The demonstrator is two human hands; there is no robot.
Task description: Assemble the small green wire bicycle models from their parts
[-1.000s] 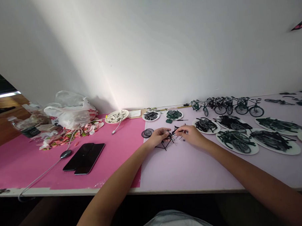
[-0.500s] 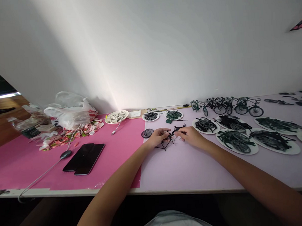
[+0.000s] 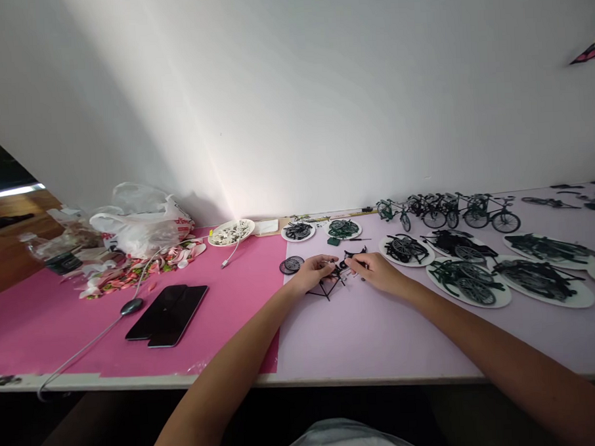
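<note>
My left hand (image 3: 315, 273) is closed on a thin black toy bicycle frame (image 3: 325, 293), whose struts stick out below the fingers. Close on the right, my right hand (image 3: 377, 271) has its thumb and forefinger pinched together beside the frame; what they hold is too small to make out. A curved black bicycle part (image 3: 356, 252) lies just beyond the fingertips. Two spoked toy wheels (image 3: 293, 264) rest to the left of my left hand. Tiny loose pieces lie on the table under my hands.
Plates of dark bicycle parts (image 3: 468, 282) spread to the right, with assembled toy bicycles (image 3: 449, 210) standing behind. A plate of small pale pieces (image 3: 231, 232), a plastic bag (image 3: 144, 223), a cable switch (image 3: 131, 306) and a black phone (image 3: 176, 314) are on the left.
My right hand's fingertips have shifted slightly at the frame. My left hand keeps its hold, and the view has moved a little.
</note>
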